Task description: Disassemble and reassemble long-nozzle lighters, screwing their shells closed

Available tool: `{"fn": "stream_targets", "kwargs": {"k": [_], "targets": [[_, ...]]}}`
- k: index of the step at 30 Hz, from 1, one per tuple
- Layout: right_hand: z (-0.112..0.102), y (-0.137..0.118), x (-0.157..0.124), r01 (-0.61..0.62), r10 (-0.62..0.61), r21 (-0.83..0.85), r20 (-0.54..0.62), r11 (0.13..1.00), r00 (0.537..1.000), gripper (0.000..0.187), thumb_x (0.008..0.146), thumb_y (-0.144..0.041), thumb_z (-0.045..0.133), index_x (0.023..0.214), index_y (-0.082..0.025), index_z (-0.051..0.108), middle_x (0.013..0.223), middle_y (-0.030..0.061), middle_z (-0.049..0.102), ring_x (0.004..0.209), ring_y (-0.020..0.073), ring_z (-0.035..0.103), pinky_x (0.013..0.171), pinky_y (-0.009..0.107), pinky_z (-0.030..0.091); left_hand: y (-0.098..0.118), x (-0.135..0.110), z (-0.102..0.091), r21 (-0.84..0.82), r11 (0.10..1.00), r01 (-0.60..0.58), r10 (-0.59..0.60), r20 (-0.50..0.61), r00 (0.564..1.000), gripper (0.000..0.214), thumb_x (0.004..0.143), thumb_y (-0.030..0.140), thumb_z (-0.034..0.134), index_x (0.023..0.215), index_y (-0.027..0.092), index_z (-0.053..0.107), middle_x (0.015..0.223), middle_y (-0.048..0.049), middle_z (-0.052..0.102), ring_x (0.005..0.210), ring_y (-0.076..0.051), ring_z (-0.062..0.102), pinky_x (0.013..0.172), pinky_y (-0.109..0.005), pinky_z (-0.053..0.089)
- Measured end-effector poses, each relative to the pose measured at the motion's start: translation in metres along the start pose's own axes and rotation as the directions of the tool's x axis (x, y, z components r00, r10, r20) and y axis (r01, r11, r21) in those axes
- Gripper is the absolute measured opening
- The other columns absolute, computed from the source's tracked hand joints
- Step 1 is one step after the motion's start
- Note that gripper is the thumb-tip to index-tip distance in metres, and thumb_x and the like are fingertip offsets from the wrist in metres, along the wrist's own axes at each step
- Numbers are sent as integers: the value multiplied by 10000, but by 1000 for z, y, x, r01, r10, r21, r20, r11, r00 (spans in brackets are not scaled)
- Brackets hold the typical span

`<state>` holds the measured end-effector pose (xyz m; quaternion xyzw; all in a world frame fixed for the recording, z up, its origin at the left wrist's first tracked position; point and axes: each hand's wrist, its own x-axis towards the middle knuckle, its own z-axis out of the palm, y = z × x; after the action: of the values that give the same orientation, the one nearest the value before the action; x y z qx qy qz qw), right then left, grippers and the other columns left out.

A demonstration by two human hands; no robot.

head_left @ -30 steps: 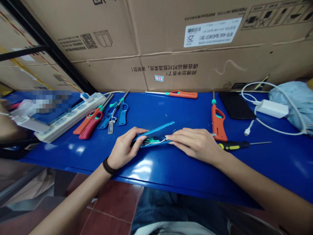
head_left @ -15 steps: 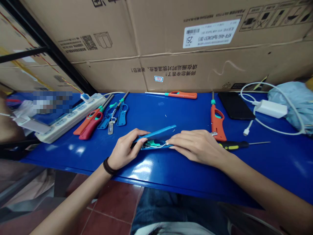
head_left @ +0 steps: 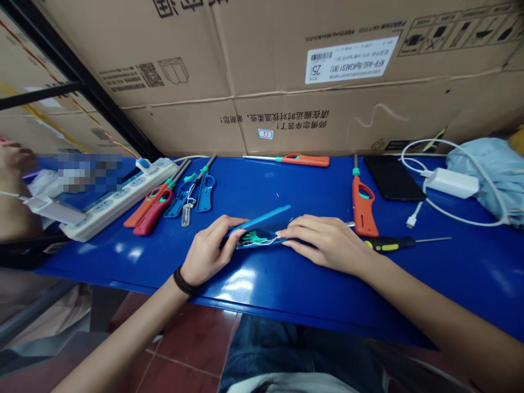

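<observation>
Opened blue lighter (head_left: 257,238) was held at frame centre, long axis running left to right between left hand (head_left: 210,245) and right hand (head_left: 327,240). Left pinched left end, upper shell (head_left: 268,216) angling up rightward; right pinched right part beside white wire (head_left: 269,240); neither nearer.

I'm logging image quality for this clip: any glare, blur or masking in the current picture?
Head view: glare on the blue table, near the left hand; head view: pixelation masks a patch beside the power strip; head view: the opened blue casing is legible, but its small inner parts are hard to tell apart.
</observation>
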<state>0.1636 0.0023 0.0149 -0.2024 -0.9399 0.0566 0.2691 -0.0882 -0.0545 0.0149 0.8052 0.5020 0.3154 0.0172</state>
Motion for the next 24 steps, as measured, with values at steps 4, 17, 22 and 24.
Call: {"fn": "stream_targets", "kwargs": {"k": [4,17,22,24], "targets": [[3,5,-4,-38,30,83,93,996,995,250,940,-243,465,1098,-206,655,994,34,679,892,153,619,800,291,506,-2,1,1,27,999,-19,17,68,998,195,945,234,435,1063,142,560,909,-61,645,818,-151,629,724,-232,487],[4,-4,-1,-38,48,-85,116,996,992,242,934,-219,468,980,-200,705,899,53,650,804,186,555,721,326,439,-3,-2,1,200,976,-90,58,164,985,315,961,327,397,1199,157,512,1016,-85,605,914,-199,581,792,-316,452],[4,-9,0,-54,66,-122,95,991,993,217,915,-184,500,984,-201,705,839,52,628,781,182,537,680,314,405,-5,-1,1,181,980,-82,48,184,982,316,958,310,409,1228,166,489,1038,-91,591,944,-218,536,827,-358,413],[4,-9,-2,-54,63,-109,77,993,995,237,908,-162,505,1046,-214,691,856,54,628,794,183,534,688,312,407,-6,-1,0,144,987,-68,40,190,981,317,953,294,429,1243,173,474,1055,-86,581,964,-213,529,840,-356,403]]}}
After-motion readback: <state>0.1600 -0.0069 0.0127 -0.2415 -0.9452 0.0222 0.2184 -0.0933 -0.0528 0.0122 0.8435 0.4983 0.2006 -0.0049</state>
